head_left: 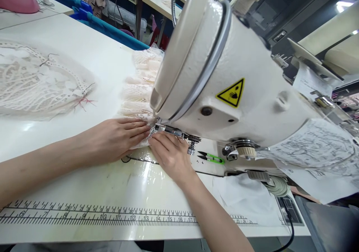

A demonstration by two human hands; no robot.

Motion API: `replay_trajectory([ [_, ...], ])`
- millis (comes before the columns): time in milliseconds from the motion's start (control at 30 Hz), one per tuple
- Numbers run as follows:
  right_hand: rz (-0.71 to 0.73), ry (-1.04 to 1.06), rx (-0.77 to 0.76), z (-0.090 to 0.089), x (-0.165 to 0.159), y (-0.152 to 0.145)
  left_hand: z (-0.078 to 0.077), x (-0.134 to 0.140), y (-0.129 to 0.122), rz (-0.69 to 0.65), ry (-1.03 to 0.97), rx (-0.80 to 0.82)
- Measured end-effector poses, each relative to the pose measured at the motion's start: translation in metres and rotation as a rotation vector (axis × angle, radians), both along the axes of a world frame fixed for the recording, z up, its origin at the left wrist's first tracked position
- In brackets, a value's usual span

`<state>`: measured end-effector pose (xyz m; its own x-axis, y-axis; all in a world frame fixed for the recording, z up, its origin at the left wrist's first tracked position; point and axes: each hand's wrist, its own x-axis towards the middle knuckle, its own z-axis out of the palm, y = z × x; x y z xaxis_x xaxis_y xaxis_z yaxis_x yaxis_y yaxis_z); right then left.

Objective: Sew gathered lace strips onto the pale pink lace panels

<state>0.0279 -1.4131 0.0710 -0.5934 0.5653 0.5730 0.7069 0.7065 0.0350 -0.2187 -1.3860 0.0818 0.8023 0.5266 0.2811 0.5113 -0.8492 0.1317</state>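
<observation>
Under the head of a white sewing machine (196,64) lies a gathered strip of cream lace fabric (137,91). My left hand (114,137) rests flat on the lace, its fingers stretched toward the needle area. Close by, my right hand (171,152) presses on the near edge of the lace with bent fingers; its fingertips are partly hidden behind the machine's metal parts. The needle and presser foot cannot be made out clearly. Green-handled thread snips (211,157) lie on the machine bed, right of my right hand.
A larger lace piece (42,79) with loose red threads lies on the white table at left. A printed ruler (112,214) runs along the front edge. White cloth (241,196) and a patterned paper sheet (314,147) are at right. A blue bar (112,29) borders the back.
</observation>
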Motion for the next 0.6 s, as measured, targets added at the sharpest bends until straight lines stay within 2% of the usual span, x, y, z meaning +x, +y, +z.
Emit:
replay_trajectory([
  [100,0.039,0.013,-0.046,-0.001,-0.002,0.001,0.001,0.002,-0.001,0.034,0.027,-0.019],
  [233,0.064,0.110,-0.121,0.000,-0.002,0.002,0.004,0.009,-0.006,0.061,-0.052,0.088],
  [400,0.064,0.239,-0.244,0.000,-0.003,0.002,0.014,0.021,-0.012,0.025,-0.146,0.182],
  [500,0.081,0.208,-0.233,0.000,-0.003,0.003,0.016,0.024,-0.013,0.041,-0.175,0.206],
  [600,0.143,0.162,-0.154,0.002,-0.002,0.004,0.011,0.019,-0.012,0.051,-0.151,0.129],
])
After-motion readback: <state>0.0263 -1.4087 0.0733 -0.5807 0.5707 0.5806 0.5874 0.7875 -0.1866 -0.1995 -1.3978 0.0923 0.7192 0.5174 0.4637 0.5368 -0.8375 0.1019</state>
